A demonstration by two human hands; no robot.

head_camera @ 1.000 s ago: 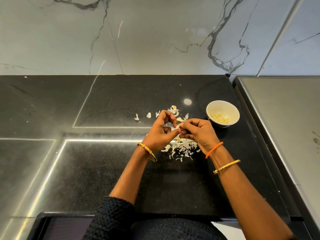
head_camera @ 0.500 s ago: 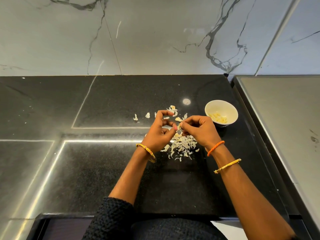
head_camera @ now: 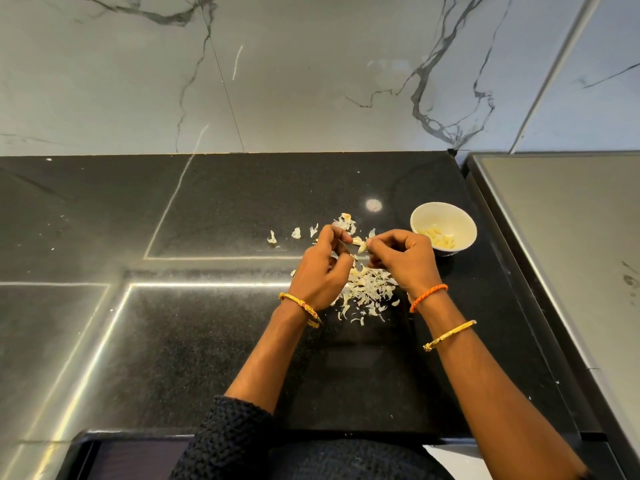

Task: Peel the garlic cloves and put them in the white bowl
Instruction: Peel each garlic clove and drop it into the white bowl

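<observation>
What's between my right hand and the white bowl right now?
Only bare black counter. The head view shows a narrow dark gap between the right hand and the white bowl, with no peels in it.

- Both hands meet above the black table (head_camera: 207, 341), fingers curled.
- Left hand (head_camera: 320, 271) and right hand (head_camera: 401, 261) pinch one garlic clove (head_camera: 361, 244) between their fingertips.
- A heap of peel scraps (head_camera: 369, 292) lies on the table under and between the hands; a few loose flakes (head_camera: 296, 233) lie beyond the left hand.
- The white bowl (head_camera: 460, 220) stands just beyond the right hand, with peeled cloves (head_camera: 439, 239) inside.
</observation>
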